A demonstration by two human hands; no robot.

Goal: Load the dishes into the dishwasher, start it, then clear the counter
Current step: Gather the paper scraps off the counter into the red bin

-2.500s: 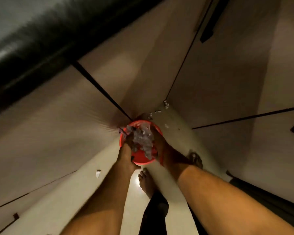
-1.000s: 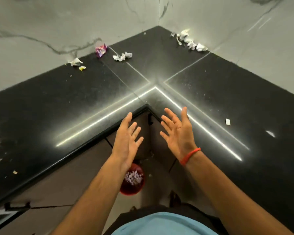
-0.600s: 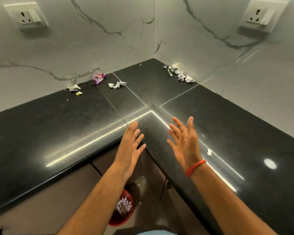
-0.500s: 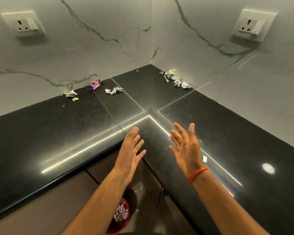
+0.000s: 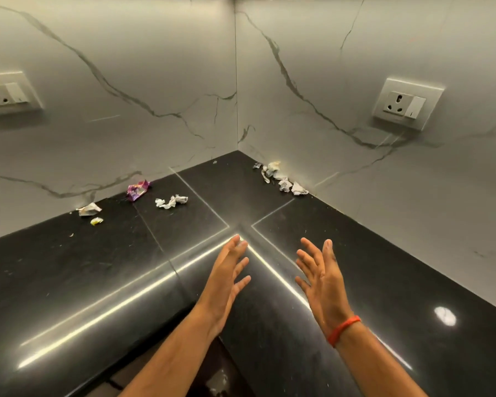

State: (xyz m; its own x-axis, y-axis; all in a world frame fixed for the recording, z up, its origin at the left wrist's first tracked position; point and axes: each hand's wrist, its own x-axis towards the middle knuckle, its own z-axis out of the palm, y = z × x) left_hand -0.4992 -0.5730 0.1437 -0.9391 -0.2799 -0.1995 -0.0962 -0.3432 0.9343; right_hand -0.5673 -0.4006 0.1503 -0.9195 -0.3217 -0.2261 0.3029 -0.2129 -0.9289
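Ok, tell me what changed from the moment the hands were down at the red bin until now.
Both hands came up from the red bin on the floor, letting go of the paper scraps there. The left hand and right hand now hover open over the black stone counter. The purple wrapper and crumpled white paper scraps stayed put.

Head view, looking down into counter (image 5: 69, 282) corner.

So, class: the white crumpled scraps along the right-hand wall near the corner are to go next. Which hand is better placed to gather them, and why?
The right hand. It is open over the counter on the same side as the white scraps; the left hand would have to cross over.
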